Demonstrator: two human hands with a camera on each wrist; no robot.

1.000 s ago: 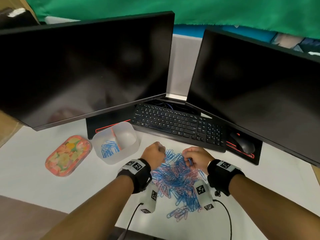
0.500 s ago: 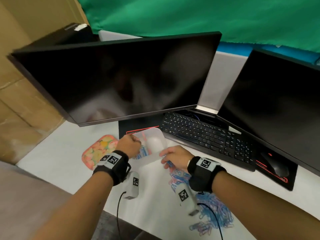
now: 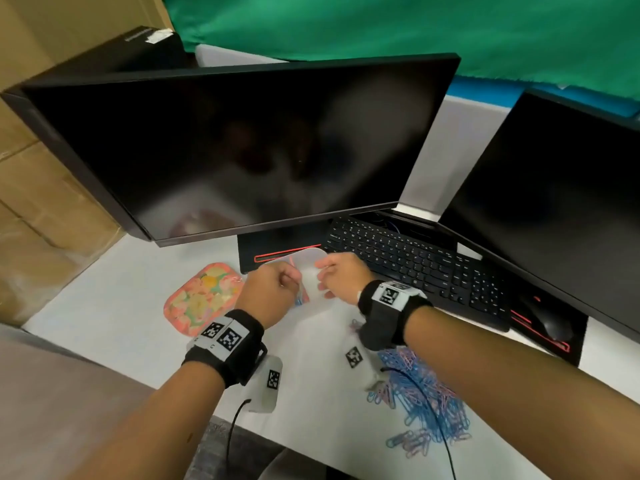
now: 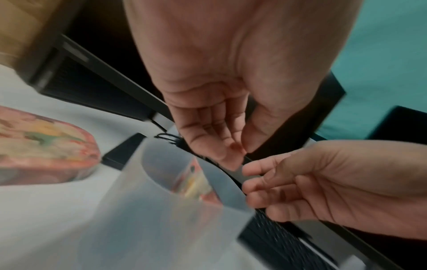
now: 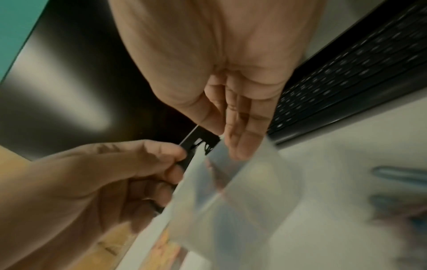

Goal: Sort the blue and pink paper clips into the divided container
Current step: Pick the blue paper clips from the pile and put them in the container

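Both hands are hovering over the divided container (image 3: 313,271) on the desk (image 3: 131,306): left hand (image 3: 272,294) curled with fingertips pinched together, right hand (image 3: 341,273) loosely spread, and whether either holds clips I cannot tell. Release low, each colour on its own side of the divider.

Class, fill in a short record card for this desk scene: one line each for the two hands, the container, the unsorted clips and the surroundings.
left hand: fingers curled, above the container's left side; holding a clip cannot be told
right hand: fingers loosely curled, over the container's right side
container: translucent, divided, blue clips inside
clip pile: blue and pink mixed, on the desk under the right forearm
nearby: floral lid, keyboard, mouse
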